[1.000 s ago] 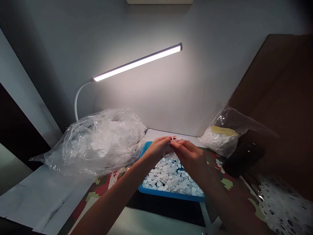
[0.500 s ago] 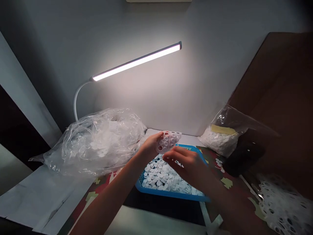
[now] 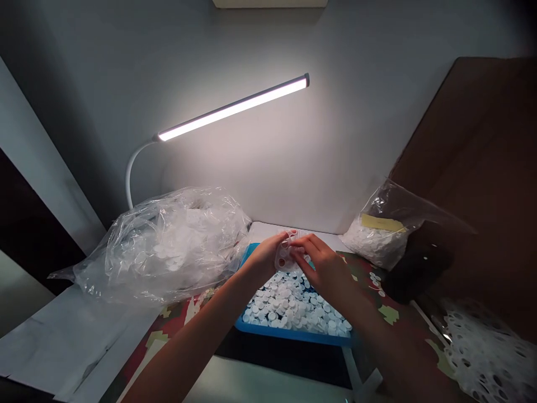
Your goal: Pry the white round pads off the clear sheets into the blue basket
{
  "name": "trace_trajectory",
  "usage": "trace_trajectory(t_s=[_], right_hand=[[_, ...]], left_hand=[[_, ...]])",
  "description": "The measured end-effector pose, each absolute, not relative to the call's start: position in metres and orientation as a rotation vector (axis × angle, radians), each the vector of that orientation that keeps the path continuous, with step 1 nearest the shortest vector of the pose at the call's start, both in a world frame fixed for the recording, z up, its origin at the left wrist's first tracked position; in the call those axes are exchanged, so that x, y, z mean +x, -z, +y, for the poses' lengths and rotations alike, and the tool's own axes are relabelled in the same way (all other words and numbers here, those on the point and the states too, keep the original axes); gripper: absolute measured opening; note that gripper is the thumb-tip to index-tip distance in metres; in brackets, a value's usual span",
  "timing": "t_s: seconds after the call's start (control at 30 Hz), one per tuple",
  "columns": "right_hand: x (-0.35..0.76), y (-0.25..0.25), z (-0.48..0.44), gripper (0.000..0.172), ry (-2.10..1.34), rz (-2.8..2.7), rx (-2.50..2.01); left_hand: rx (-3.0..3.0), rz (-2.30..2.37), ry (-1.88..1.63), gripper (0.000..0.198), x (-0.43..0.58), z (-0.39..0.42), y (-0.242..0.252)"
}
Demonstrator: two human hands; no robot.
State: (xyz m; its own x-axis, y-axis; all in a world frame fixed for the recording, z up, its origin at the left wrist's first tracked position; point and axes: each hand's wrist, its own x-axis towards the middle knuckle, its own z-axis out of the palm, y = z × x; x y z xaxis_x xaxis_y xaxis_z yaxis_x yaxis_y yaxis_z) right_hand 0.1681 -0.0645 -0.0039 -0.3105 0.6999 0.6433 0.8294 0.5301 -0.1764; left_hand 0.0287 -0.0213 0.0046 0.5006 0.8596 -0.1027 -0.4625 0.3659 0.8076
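Note:
My left hand (image 3: 265, 258) and my right hand (image 3: 323, 267) meet over the far end of a blue tray (image 3: 289, 334) heaped with small white discs (image 3: 289, 305). Between their fingertips they pinch a thin white perforated sheet (image 3: 287, 252) with round holes, bent and partly hidden by the fingers. Both hands are closed on it, left at its left edge, right at its right edge.
A big clear plastic bag (image 3: 168, 243) of white sheets lies left of the tray. A smaller bag of white discs (image 3: 380, 235) sits at the right by a brown board (image 3: 482, 184). Punched-out white sheets (image 3: 486, 352) lie at lower right. A lit lamp bar (image 3: 235, 107) hangs overhead.
Half a second ago my left hand alone held the sheet up while my right hand was lower over the tray; now my right hand has come back up and grips the sheet too.

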Motion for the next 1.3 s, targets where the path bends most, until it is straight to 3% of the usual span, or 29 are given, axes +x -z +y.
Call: trace_trajectory(t_s=[0.37,0.57,0.77,1.0,1.3], right_hand=[[0.172,0.009,-0.055,0.004,0.100,-2.033,-1.121],[0.165,-0.002,-0.075,0.011,0.163,-2.209,-1.059],[0.156,-0.008,-0.096,0.008,-0.075,-2.453,-0.899],[0.166,0.002,-0.071,0.028,0.207,-2.219,-1.139],[0.162,0.004,-0.068,0.020,0.142,-2.195,-1.101]], left_hand=[[0.785,0.606,-0.958,0.024,0.033,-0.025,-0.003],[0.756,0.600,-0.939,0.019,0.027,-0.014,0.002],[0.690,0.656,-1.013,0.017,0.018,0.004,0.009],[0.660,0.597,-0.991,0.023,0.021,-0.010,-0.006],[0.687,0.581,-0.977,0.028,0.027,-0.023,-0.013]])
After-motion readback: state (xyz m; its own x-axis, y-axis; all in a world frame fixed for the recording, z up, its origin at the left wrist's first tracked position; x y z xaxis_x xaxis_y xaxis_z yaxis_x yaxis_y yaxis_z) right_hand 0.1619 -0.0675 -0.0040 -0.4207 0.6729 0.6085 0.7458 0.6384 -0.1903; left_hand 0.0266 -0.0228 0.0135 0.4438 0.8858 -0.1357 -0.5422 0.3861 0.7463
